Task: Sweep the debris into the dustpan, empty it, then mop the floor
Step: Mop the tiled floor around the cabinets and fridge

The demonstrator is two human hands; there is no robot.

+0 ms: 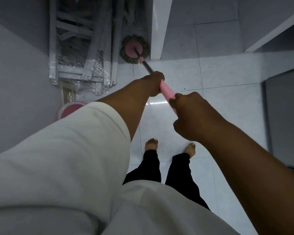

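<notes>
Head cam, looking pretty much straight down: both my hands are clamped on the same pink grip (pixel 167 91). My left hand (pixel 154 83) is the far one, fingers curled tight round the far end of the grip, right where the bare metal shaft (pixel 148 67) comes out. My right hand (pixel 192 116) is the near one, fingers closed round the near end of the grip, knuckles up towards the camera. The hands are close together, with a short stretch of pink showing between them.

The mop head (pixel 134 49), a pink disc ringed with brownish-grey strands, sits flat on the floor (pixel 227 92) up in the far corner. It's squeezed between a white pillar (pixel 159 28) on its right and a stack of folded metal frames (pixel 78 53) wrapped in clear plastic on its left. Whether the strands actually touch the foot of the pillar, I can't tell, but they're right beside it.

A pink bucket (pixel 70 110) sits by the left wall, just this side of the frames, half hidden behind my white sleeve (pixel 75 141). My bare feet (pixel 151 144) are on the shiny white tiles below my hands, with black trouser legs above them. A grey panel (pixel 285 116) stands along the floor's right edge.
</notes>
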